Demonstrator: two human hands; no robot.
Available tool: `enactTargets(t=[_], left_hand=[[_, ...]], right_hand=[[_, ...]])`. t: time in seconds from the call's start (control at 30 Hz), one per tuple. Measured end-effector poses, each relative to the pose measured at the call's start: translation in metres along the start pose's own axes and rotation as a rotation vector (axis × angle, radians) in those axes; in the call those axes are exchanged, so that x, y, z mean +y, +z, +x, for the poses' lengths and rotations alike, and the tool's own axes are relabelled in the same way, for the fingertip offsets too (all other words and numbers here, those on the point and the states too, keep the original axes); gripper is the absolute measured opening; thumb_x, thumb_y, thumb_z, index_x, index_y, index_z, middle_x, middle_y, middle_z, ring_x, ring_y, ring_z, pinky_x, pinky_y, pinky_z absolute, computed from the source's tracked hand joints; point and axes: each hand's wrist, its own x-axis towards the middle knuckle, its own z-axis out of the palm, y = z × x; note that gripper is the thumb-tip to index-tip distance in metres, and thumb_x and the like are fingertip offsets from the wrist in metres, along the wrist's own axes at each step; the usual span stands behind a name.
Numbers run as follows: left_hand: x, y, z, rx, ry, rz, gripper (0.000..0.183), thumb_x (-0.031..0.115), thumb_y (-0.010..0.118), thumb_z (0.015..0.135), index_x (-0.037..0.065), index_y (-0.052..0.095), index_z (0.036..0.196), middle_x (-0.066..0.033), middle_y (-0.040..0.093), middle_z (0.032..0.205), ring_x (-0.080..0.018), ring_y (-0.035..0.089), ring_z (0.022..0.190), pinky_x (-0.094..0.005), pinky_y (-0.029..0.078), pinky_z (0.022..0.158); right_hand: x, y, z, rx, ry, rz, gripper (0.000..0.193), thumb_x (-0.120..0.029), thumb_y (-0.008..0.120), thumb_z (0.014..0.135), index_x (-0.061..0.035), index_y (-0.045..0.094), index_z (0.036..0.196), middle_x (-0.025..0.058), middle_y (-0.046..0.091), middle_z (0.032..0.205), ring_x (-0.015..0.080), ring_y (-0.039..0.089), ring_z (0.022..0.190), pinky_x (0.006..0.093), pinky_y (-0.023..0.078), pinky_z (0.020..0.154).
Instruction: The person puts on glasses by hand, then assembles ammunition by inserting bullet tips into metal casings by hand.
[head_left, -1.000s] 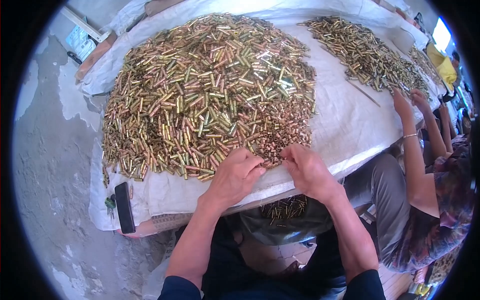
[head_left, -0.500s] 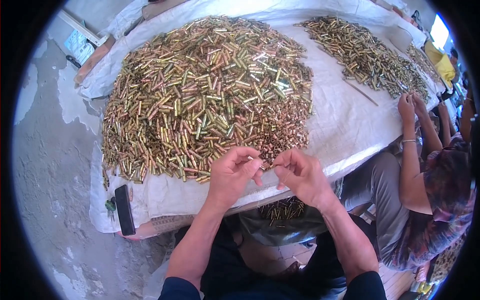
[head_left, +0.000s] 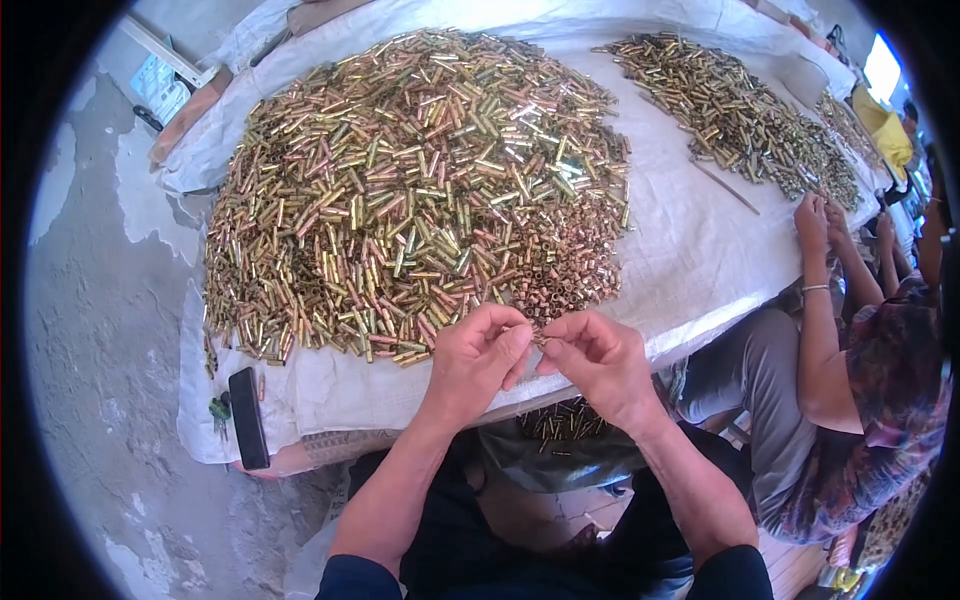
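My left hand (head_left: pixel 478 358) and my right hand (head_left: pixel 603 365) meet fingertip to fingertip above the near edge of a large heap. Thumb and forefinger of each are pinched together. A small brass-coloured metal piece (head_left: pixel 539 338) shows between the fingertips; its shape is mostly hidden. Just beyond my hands lies the heap of brass-coloured metal tubes (head_left: pixel 400 190), shiny gold with pinkish tints. Short copper-coloured rings (head_left: pixel 570 255) gather on its near right side. Below the table edge, thin dark metal pieces (head_left: pixel 563 420) lie on a dark sheet over my lap.
White sheeting (head_left: pixel 690 240) covers the table. A black phone (head_left: pixel 249 418) and keys (head_left: pixel 221 410) lie at the near left corner. A second metal heap (head_left: pixel 730 110) and a thin stick (head_left: pixel 725 187) are at the right, where a co-worker's hands (head_left: pixel 822 215) work.
My two hands have come together; their fingertips, apart before, now meet at the small metal piece. The co-worker's hands have shifted slightly.
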Motion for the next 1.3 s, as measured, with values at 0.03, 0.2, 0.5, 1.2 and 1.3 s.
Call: enactTargets(t=[0.03,0.2,0.5,1.2,1.3], left_hand=[[0.0,0.0,-0.002,-0.005,0.039,0.047,0.014,0.012,0.061,0.099,-0.002,0.061,0.103,-0.0053,0.064,0.078,-0.0073,0.053,0.057,-0.0219,0.042,0.051],[-0.002,0.001,-0.002,0.004,0.065,0.142,0.014,0.013,0.061,0.098,-0.001,0.063,0.103,0.0009,0.059,0.075,-0.0047,0.051,0.063,-0.021,0.041,0.055],[0.003,0.005,-0.005,-0.013,0.293,0.493,0.013,0.011,0.057,0.098,0.0,0.062,0.102,-0.0085,0.06,0.079,-0.0166,0.057,0.067,-0.0302,0.045,0.062],[-0.002,0.014,-0.022,-0.314,-0.156,0.234,0.019,0.012,0.05,0.097,-0.001,0.06,0.089,-0.0067,0.057,0.066,-0.0131,0.054,0.06,-0.0303,0.043,0.056],[0.004,0.02,-0.021,-0.524,0.017,0.492,0.014,0.011,0.055,0.093,-0.001,0.061,0.092,-0.0163,0.064,0.075,-0.0297,0.06,0.065,-0.0393,0.047,0.062]], right_hand=[[0.0,0.001,0.0,-0.001,-0.001,0.0,0.01,-0.003,0.062,0.097,0.002,0.062,0.106,0.002,0.066,0.091,0.0079,0.065,0.082,0.0226,0.054,0.074],[0.004,0.0,0.0,-0.004,-0.008,0.069,0.01,-0.004,0.062,0.097,0.0013,0.062,0.105,0.0023,0.066,0.091,0.0073,0.065,0.082,0.0224,0.053,0.074],[0.009,0.0,-0.004,-0.009,-0.029,0.067,0.012,-0.003,0.064,0.095,0.0026,0.061,0.105,0.0038,0.067,0.092,0.0083,0.065,0.083,0.0232,0.055,0.074],[-0.028,-0.037,-0.011,-0.477,0.113,-0.529,0.015,-0.013,0.076,0.087,-0.0011,0.066,0.087,0.0013,0.063,0.071,0.0067,0.057,0.068,0.0277,0.046,0.06],[-0.038,-0.054,-0.003,-0.522,0.295,-0.476,0.014,-0.011,0.073,0.088,0.0008,0.066,0.089,0.0011,0.063,0.072,0.0065,0.056,0.068,0.029,0.045,0.059]])
